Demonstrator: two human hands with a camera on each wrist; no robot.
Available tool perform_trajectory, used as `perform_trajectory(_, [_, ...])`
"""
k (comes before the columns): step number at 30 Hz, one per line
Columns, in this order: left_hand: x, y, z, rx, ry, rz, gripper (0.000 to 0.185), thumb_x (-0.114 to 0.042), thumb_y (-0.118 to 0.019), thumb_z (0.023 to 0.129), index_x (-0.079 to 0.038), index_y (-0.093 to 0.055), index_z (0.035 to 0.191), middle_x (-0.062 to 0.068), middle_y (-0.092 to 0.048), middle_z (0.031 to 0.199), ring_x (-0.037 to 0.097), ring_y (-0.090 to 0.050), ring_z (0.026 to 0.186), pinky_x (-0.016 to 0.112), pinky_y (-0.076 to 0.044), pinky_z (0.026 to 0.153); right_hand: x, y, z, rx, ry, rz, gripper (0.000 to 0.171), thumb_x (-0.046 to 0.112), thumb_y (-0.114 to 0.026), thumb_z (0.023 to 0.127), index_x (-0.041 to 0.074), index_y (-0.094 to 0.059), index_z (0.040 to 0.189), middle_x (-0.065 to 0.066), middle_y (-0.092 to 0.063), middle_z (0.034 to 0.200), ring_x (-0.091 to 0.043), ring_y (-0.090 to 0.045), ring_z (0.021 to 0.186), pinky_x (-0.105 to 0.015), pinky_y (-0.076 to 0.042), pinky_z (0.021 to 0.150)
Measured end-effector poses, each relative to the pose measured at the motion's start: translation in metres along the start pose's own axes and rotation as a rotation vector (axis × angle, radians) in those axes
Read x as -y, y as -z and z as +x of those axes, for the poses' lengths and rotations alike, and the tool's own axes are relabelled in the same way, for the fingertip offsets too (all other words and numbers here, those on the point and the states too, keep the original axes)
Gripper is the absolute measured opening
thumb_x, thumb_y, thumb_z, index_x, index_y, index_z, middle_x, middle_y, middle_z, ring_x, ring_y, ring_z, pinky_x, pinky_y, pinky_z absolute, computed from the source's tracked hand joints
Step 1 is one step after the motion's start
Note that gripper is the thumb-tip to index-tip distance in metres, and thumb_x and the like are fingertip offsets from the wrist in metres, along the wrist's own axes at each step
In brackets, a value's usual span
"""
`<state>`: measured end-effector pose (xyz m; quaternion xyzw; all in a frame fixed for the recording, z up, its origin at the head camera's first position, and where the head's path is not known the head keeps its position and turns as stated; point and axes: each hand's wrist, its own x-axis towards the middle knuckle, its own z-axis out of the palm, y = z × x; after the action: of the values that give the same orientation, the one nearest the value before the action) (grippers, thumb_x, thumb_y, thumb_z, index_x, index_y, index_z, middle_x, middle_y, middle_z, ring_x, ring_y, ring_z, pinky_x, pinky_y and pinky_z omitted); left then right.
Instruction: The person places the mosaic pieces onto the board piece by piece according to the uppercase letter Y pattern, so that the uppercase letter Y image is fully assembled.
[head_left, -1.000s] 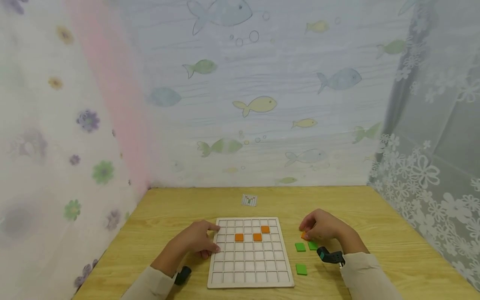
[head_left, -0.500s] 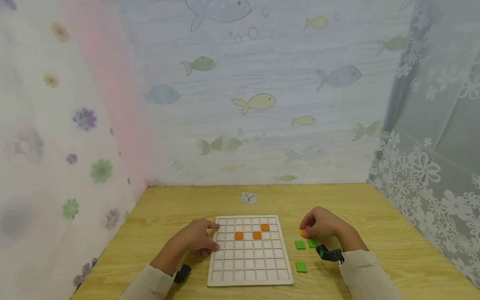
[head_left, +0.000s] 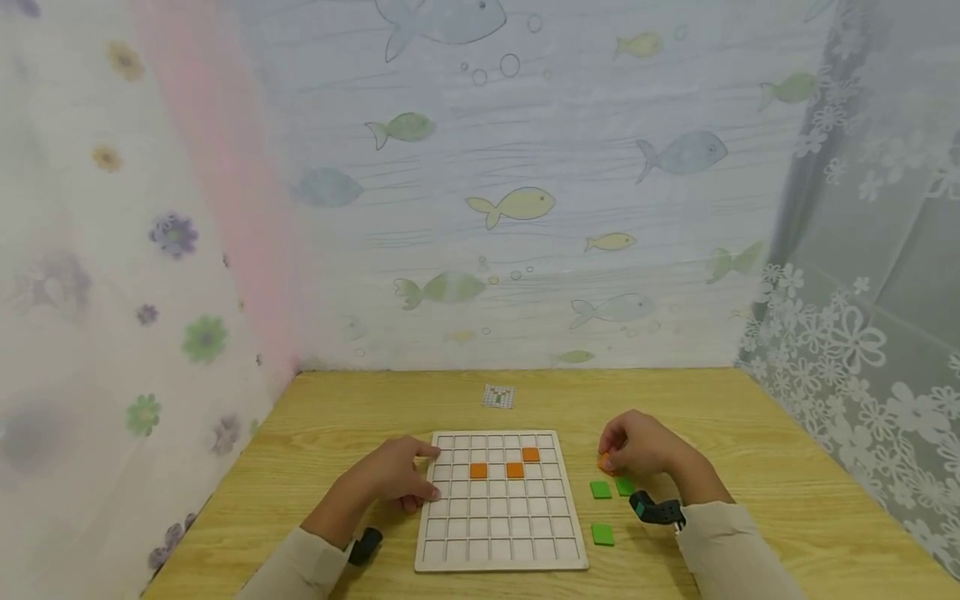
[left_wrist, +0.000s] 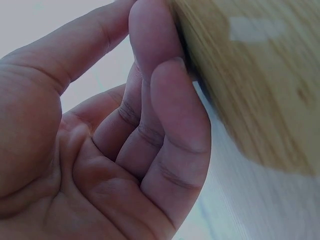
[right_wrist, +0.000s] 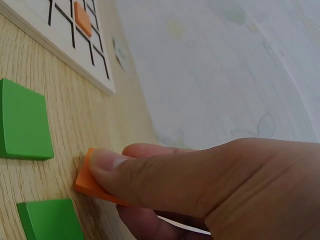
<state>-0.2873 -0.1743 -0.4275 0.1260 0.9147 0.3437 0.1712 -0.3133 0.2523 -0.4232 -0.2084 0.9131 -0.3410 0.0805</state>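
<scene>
In the head view a pale grid board (head_left: 491,529) lies on the table with three orange tiles in it, one of them an orange tile (head_left: 531,455) at its upper right. My left hand (head_left: 393,475) rests at the board's left edge, index finger and thumb touching the rim. The other fingers curl in toward the palm, as the left wrist view shows. To the right of the board, my right hand (head_left: 641,446) pinches another orange tile (right_wrist: 90,181), thumb across its face, low over the table. Two green tiles, a left one (head_left: 601,490) and a right one (head_left: 624,486), lie just below that hand.
A third green tile (head_left: 602,534) lies nearer the front, beside the board's right edge. Behind the board is a small printed grid card (head_left: 498,397). Fish-patterned and flowered curtains (head_left: 517,275) surround the wooden table (head_left: 360,408) at its back and sides.
My right fingers have closed in on the orange tile, which has shifted and tilted slightly in their grip. My left hand stays at the board's edge, and the head view has shifted slightly.
</scene>
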Motion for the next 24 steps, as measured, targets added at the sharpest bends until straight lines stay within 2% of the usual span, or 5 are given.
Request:
perform_trajectory(6, [-0.001,0.0,-0.001,0.007,-0.008,-0.008,0.071,-0.018,-0.087,0.086,-0.007,-0.057,0.149,0.005,-0.072,0.066,0.019,-0.068,0.056,0.033,-0.057,0.054,0.01,-0.003,0.005,-0.073,0.013,-0.029,0.015,0.016,-0.085,0.087,0.01,-0.071,0.087,0.0,-0.068,0.081,-0.018,-0.06,0.074,-0.036,-0.051,0.069])
perform_trajectory(13, [-0.002,0.0,0.001,0.001,0.003,-0.013,0.072,-0.019,-0.087,0.086,-0.007,-0.056,0.149,0.005,-0.072,0.067,0.018,-0.068,0.056,0.033,-0.056,0.054,0.021,-0.005,0.013,-0.135,0.048,0.001,0.014,0.019,-0.085,0.087,0.013,-0.072,0.088,0.002,-0.073,0.085,-0.018,-0.067,0.076,-0.033,-0.053,0.067])
perform_trajectory(19, [0.001,-0.001,0.002,-0.003,0.001,0.0,0.071,-0.018,-0.088,0.085,-0.006,-0.058,0.147,0.005,-0.07,0.064,0.017,-0.067,0.053,0.032,-0.057,0.054,0.027,-0.013,0.022,-0.153,0.071,-0.012,0.009,0.019,-0.082,0.091,0.014,-0.076,0.095,0.004,-0.072,0.088,-0.015,-0.067,0.077,-0.033,-0.055,0.068])
perform_trajectory(24, [0.002,-0.001,0.001,-0.007,-0.014,0.003,0.07,-0.019,-0.088,0.085,-0.007,-0.058,0.147,0.005,-0.07,0.063,0.017,-0.066,0.053,0.033,-0.057,0.053,0.041,-0.016,0.033,-0.158,0.084,0.0,0.01,0.022,-0.081,0.092,0.014,-0.08,0.099,0.004,-0.074,0.091,-0.016,-0.068,0.08,-0.035,-0.056,0.07])
